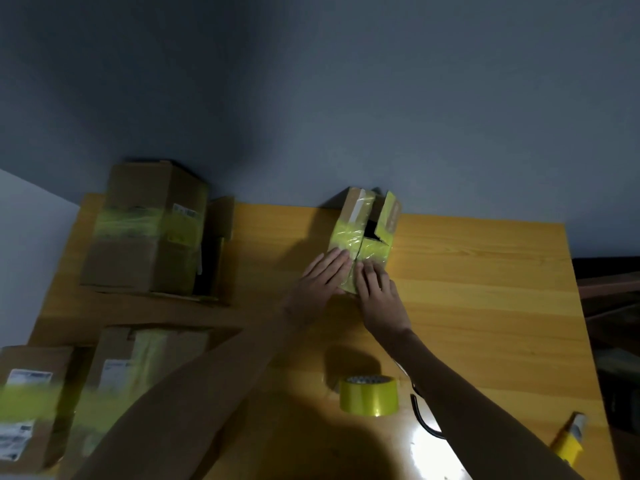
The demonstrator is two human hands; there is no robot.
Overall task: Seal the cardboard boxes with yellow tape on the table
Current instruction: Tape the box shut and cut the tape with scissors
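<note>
A small cardboard box (363, 233) lies near the far middle of the wooden table (485, 289), its near half wrapped in yellow tape and its far flaps gaping apart. My left hand (320, 275) presses flat on the taped left flap with straight fingers. My right hand (379, 289) presses flat on the taped right flap beside it. A roll of yellow tape (369, 396) stands on the table close to me, between my forearms.
A tall taped box (145, 230) stands at the far left. Two more taped boxes, one (31, 403) at the near left edge and another (138, 375) beside it, lie close by. A yellow-handled cutter (569, 439) rests near the right edge. A dark cable (424, 417) curls by my right forearm.
</note>
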